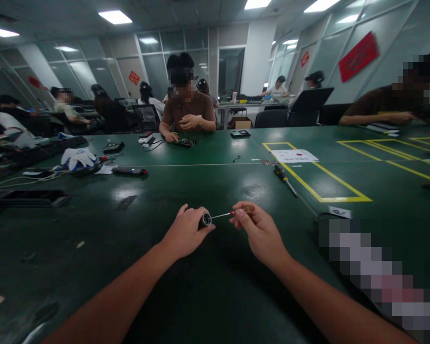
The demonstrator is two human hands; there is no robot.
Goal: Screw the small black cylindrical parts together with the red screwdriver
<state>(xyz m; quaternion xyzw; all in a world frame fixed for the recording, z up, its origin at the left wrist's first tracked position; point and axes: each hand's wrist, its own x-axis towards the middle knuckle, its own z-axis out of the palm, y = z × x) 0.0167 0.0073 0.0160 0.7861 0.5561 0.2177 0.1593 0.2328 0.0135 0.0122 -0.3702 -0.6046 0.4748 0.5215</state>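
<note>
My left hand (186,232) is closed around a small dark cylinder (205,220) with a round metal-rimmed end facing right. My right hand (260,229) pinches a thin screwdriver (226,214) with a reddish handle. Its slim metal shaft points left, and the tip touches the end of the cylinder. Both hands hover just above the green table (200,191), close to its near edge.
A black and yellow screwdriver (284,178) lies on the table beyond my right hand, beside a yellow taped rectangle (318,179) with a white paper (294,155). White gloves (78,157) and tools lie at the far left. A person sits opposite, working on a dark device (185,142).
</note>
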